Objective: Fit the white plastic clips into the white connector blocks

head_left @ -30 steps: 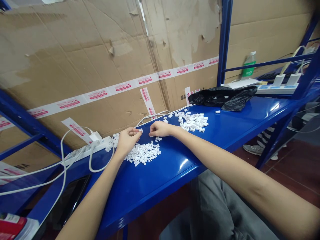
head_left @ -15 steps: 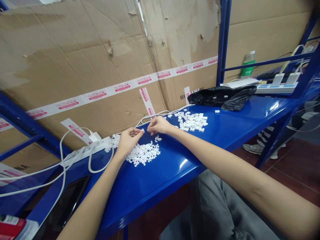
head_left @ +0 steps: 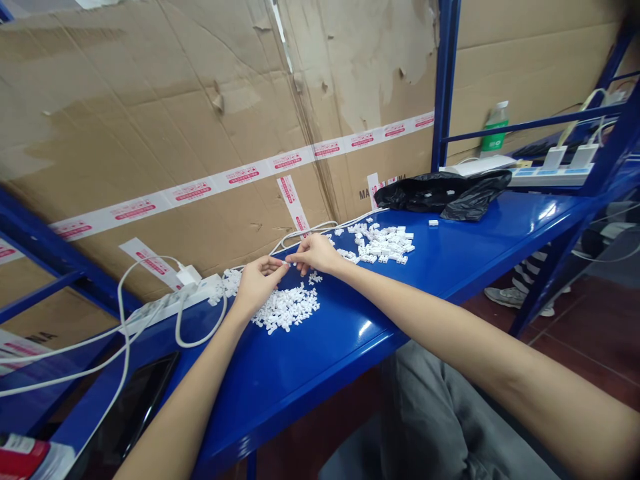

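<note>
My left hand (head_left: 257, 283) and my right hand (head_left: 314, 254) meet fingertip to fingertip above the blue shelf top (head_left: 350, 333). Both are closed in a pinch on a small white plastic piece (head_left: 285, 263) held between them. Just below the hands lies a heap of small white plastic pieces (head_left: 287, 310). A second heap of white pieces (head_left: 383, 243) lies to the right, behind my right wrist. A few loose pieces (head_left: 315, 278) sit under my right hand.
A white power strip (head_left: 173, 303) with cables lies at the left, a dark phone (head_left: 133, 407) nearer me. A black plastic bag (head_left: 445, 193) sits at the back right, with a green bottle (head_left: 495, 130) and another power strip (head_left: 555, 175) beyond. Cardboard (head_left: 200, 120) walls the back.
My right hand has lifted off the shelf top and moved left, so its fingertips now meet those of my left hand. The left hand has barely moved.
</note>
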`<move>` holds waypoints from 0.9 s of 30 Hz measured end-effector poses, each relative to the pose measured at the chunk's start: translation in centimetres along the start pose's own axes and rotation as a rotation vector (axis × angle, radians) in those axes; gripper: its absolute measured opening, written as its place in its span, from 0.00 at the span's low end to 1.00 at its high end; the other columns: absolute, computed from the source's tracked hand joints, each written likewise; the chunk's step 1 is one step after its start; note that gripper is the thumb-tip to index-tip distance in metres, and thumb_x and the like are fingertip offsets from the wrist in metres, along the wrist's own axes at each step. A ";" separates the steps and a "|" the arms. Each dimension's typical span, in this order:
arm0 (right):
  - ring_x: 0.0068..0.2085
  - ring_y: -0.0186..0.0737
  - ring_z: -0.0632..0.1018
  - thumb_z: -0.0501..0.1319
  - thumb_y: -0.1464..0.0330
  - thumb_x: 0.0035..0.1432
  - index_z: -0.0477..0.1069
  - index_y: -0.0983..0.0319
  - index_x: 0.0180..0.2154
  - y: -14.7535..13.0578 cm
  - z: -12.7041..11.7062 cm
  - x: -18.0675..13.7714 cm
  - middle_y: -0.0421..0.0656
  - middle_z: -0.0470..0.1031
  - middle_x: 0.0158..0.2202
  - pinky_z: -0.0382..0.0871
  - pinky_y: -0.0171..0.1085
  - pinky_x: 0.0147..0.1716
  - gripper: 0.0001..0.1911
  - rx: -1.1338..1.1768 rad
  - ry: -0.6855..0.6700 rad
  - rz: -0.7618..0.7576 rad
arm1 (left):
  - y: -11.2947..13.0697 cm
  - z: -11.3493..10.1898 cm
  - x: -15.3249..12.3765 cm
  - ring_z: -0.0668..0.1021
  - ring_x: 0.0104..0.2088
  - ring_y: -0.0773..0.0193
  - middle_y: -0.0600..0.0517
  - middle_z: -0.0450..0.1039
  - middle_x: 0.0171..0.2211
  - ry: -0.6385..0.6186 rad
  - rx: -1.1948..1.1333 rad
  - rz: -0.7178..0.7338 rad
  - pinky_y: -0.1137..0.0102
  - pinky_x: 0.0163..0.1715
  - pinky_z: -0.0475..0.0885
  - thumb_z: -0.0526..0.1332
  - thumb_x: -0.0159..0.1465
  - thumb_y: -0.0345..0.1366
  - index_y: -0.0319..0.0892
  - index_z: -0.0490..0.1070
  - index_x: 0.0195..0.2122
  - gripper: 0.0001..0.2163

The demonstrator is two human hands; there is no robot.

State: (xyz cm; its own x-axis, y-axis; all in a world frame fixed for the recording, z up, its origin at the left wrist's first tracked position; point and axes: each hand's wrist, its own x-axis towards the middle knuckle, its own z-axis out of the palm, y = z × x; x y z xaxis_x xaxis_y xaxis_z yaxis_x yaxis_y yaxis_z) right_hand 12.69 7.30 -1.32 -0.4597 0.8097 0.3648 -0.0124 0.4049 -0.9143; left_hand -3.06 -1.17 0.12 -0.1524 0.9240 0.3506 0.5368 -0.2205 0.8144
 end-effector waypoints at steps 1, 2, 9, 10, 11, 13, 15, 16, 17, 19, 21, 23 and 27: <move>0.17 0.32 0.77 0.73 0.69 0.55 0.72 0.66 0.19 0.0 0.1 0.0 0.41 0.76 0.17 0.64 0.26 0.15 0.17 0.008 -0.004 -0.008 | 0.0 0.0 0.0 0.75 0.23 0.64 0.47 0.77 0.27 -0.005 0.002 0.002 0.72 0.19 0.70 0.71 0.49 0.47 0.37 0.75 0.32 0.18; 0.18 0.32 0.78 0.72 0.70 0.56 0.72 0.66 0.19 0.0 0.2 -0.1 0.41 0.76 0.17 0.65 0.26 0.16 0.17 0.018 -0.006 -0.018 | -0.1 0.0 -0.1 0.76 0.23 0.64 0.47 0.78 0.27 -0.010 0.002 0.002 0.72 0.19 0.70 0.71 0.49 0.46 0.37 0.75 0.32 0.18; 0.21 0.33 0.80 0.71 0.70 0.57 0.72 0.65 0.23 -0.2 0.4 -0.1 0.41 0.77 0.18 0.69 0.27 0.22 0.14 0.070 0.022 -0.113 | 0.6 0.3 -0.2 0.77 0.23 0.64 0.45 0.80 0.26 -0.054 -0.096 -0.011 0.70 0.23 0.72 0.71 0.53 0.43 0.38 0.74 0.33 0.15; 0.21 0.33 0.80 0.71 0.69 0.57 0.72 0.65 0.23 -0.3 0.4 -0.1 0.40 0.77 0.18 0.69 0.27 0.23 0.14 0.071 0.024 -0.132 | 0.6 0.4 -0.1 0.78 0.23 0.64 0.45 0.80 0.26 -0.058 -0.120 -0.008 0.69 0.24 0.73 0.71 0.53 0.43 0.38 0.73 0.33 0.14; 0.21 0.33 0.80 0.72 0.69 0.57 0.72 0.65 0.24 -0.3 0.4 -0.2 0.40 0.77 0.17 0.70 0.28 0.24 0.14 0.070 0.025 -0.155 | 0.7 0.4 -0.1 0.78 0.23 0.64 0.46 0.80 0.26 -0.060 -0.145 -0.006 0.69 0.25 0.73 0.71 0.53 0.43 0.38 0.73 0.33 0.14; 0.21 0.33 0.79 0.72 0.69 0.56 0.71 0.65 0.23 -0.4 0.4 -0.3 0.40 0.76 0.18 0.70 0.29 0.24 0.14 0.063 0.027 -0.197 | 0.6 0.4 -0.1 0.78 0.23 0.64 0.45 0.80 0.26 -0.065 -0.190 -0.006 0.68 0.26 0.74 0.71 0.53 0.42 0.38 0.72 0.32 0.14; 0.21 0.34 0.79 0.71 0.70 0.57 0.71 0.65 0.24 -0.6 0.4 -0.4 0.40 0.76 0.18 0.70 0.29 0.24 0.14 0.053 0.026 -0.216 | 0.4 0.4 0.0 0.79 0.24 0.63 0.45 0.80 0.26 -0.074 -0.216 -0.012 0.68 0.28 0.75 0.72 0.52 0.43 0.38 0.72 0.33 0.15; 0.21 0.34 0.79 0.71 0.70 0.57 0.71 0.65 0.24 -0.6 0.4 -0.5 0.40 0.76 0.18 0.69 0.30 0.24 0.13 0.048 0.022 -0.215 | 0.3 0.4 0.0 0.79 0.24 0.63 0.45 0.80 0.26 -0.077 -0.222 -0.013 0.68 0.28 0.75 0.73 0.51 0.43 0.38 0.73 0.33 0.16; 0.22 0.33 0.78 0.70 0.71 0.58 0.71 0.65 0.24 -0.7 0.4 -0.5 0.39 0.76 0.18 0.69 0.30 0.24 0.12 0.044 0.016 -0.211 | 0.2 0.3 0.1 0.79 0.24 0.63 0.45 0.80 0.26 -0.076 -0.225 -0.014 0.68 0.28 0.75 0.73 0.51 0.43 0.37 0.73 0.33 0.17; 0.22 0.32 0.78 0.68 0.73 0.59 0.73 0.66 0.25 -0.7 0.5 -0.4 0.39 0.76 0.19 0.70 0.29 0.25 0.11 0.037 -0.008 -0.205 | 0.0 0.3 0.1 0.79 0.24 0.64 0.45 0.81 0.27 -0.062 -0.223 -0.016 0.68 0.28 0.75 0.74 0.50 0.44 0.36 0.74 0.34 0.18; 0.23 0.30 0.78 0.65 0.76 0.60 0.75 0.66 0.26 -0.7 0.5 -0.3 0.40 0.77 0.22 0.72 0.29 0.27 0.09 0.036 -0.039 -0.198 | -0.2 0.1 0.2 0.79 0.24 0.64 0.45 0.81 0.27 -0.036 -0.221 -0.027 0.68 0.28 0.75 0.74 0.49 0.45 0.36 0.75 0.34 0.19; 0.24 0.30 0.78 0.63 0.79 0.60 0.76 0.67 0.28 -0.6 0.6 -0.1 0.40 0.79 0.24 0.73 0.30 0.29 0.08 0.042 -0.057 -0.190 | -0.2 0.1 0.3 0.79 0.23 0.64 0.45 0.80 0.26 -0.016 -0.224 -0.037 0.69 0.27 0.75 0.75 0.48 0.46 0.35 0.75 0.34 0.20; 0.25 0.30 0.78 0.64 0.82 0.57 0.76 0.68 0.30 -0.3 0.7 0.3 0.40 0.78 0.25 0.73 0.30 0.29 0.07 0.045 -0.031 -0.175 | -0.1 0.0 0.3 0.79 0.24 0.64 0.43 0.82 0.28 -0.014 -0.245 -0.047 0.69 0.28 0.75 0.76 0.48 0.47 0.35 0.76 0.34 0.22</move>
State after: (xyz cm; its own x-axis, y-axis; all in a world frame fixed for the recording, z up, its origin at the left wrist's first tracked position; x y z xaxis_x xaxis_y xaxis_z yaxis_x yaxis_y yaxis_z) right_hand 11.92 7.08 -1.06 -0.4741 0.7145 0.5145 -0.1344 0.5188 -0.8443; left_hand -3.15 -0.87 0.10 -0.1597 0.9390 0.3045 0.3114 -0.2448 0.9182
